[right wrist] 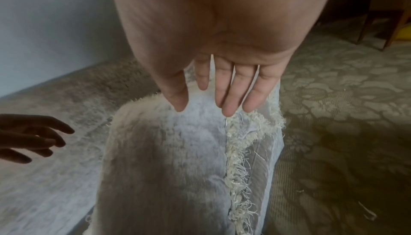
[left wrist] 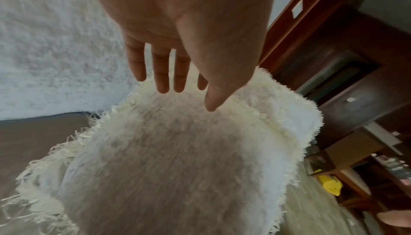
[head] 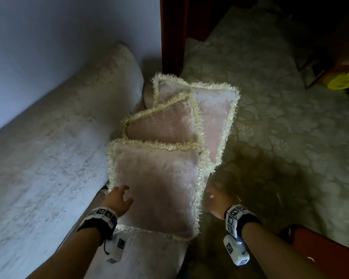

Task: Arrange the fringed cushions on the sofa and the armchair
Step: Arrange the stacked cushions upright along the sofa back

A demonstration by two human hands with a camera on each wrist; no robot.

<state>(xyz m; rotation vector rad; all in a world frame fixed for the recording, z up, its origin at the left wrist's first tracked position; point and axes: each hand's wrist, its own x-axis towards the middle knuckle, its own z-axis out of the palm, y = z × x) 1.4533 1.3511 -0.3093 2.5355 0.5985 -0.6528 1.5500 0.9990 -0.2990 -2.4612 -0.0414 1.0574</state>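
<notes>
Head view, dim light. Sofa [head: 48, 158] runs from the lower left toward the centre of the frame, covered in pale, mottled plush fabric; its rounded back roll ends near centre-top against a plain bluish-white wall [head: 58, 37] in the upper left.

Three fringed cushions, pale pink with cream fringe, lie overlapping in a row at frame centre, along the sofa's arm end:
- near cushion [head: 157, 190], lowest in frame, on top of the stack;
- middle cushion [head: 163, 123], partly under the near one;
- far cushion [head: 214, 111], largest visible, upper right of the group, its right edge overhanging toward the floor.

Floor: carpet [head: 280, 127] with a pale floral relief pattern fills the right half. Dark reddish wooden post [head: 172, 37] stands at top centre, right of the wall. Yellow object [head: 339, 81] under dark furniture at the upper right; cannot identify it. Reddish wooden edge [head: 326, 248] in the lower right corner.

Left hand [head: 118, 200]: fingers spread and relaxed, at the near cushion's lower left corner; contact not certain. Left wrist view shows straight fingers over the fringe.

Right hand [head: 215, 202]: fingers straight, apart, at the right fringed edge of the near cushion, gripping nothing.
</notes>
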